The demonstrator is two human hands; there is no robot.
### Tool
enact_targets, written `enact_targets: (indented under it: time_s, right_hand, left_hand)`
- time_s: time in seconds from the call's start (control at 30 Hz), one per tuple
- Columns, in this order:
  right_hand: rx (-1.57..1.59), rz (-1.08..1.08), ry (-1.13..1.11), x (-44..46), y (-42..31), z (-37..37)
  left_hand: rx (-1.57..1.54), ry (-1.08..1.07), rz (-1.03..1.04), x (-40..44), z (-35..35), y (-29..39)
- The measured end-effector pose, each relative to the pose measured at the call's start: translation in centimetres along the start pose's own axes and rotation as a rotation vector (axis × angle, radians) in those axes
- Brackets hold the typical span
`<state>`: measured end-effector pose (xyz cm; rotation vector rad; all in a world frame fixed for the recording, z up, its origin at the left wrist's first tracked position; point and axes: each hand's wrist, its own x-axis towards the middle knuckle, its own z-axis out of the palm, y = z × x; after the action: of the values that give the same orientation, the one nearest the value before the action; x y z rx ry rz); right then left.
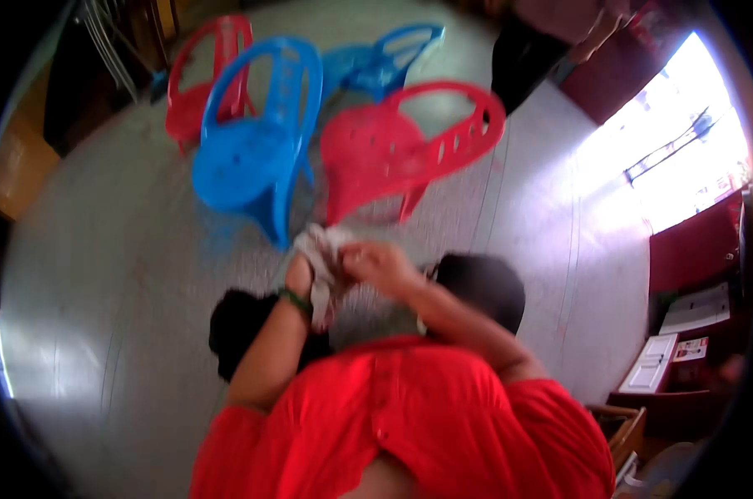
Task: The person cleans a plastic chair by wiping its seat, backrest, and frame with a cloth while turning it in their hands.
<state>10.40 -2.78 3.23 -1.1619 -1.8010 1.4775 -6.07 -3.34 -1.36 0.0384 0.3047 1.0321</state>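
A whitish cloth is bunched between my two hands and hangs down toward my lap. My left hand, below which a green bangle circles the wrist, is closed on the cloth and partly covered by it. Curled fingers of my right hand grip the cloth's right side; the fingertips are blurred. Just beyond my hands stand a blue plastic chair and a red plastic chair.
Behind these are another red chair and another blue chair. A person in dark trousers stands at the upper right. Bright light enters a doorway on the right. Dark red furniture lines that side.
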Motion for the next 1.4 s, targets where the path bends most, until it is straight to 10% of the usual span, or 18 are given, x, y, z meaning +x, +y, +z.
enact_targets:
  time_s: [0.3, 0.47, 0.77, 1.13, 1.4]
  right_hand:
    - [0.973, 0.381, 0.432, 3.0, 9.4, -11.9]
    - [0.951, 0.47, 0.573, 4.7, 9.4, -16.3]
    - [0.888, 0.422, 0.595, 12.7, 12.4, -18.6]
    - [0.939, 0.342, 0.46, 2.7, 10.5, -15.7]
    - [0.788, 0.71, 0.708, -3.4, 8.2, -20.5]
  left_hand:
    - [0.336, 0.474, 0.176, -4.1, 0.9, 3.2]
    - [1.767, 0.415, 0.722, -3.3, -2.5, 0.9]
    - [0.639, 0.578, 0.415, -3.9, 0.1, -0.9]
    - [0.686, 0.532, 0.142, -4.1, 4.0, 1.0]
    - [0.456, 0.323, 0.119, -5.7, 1.5, -0.8]
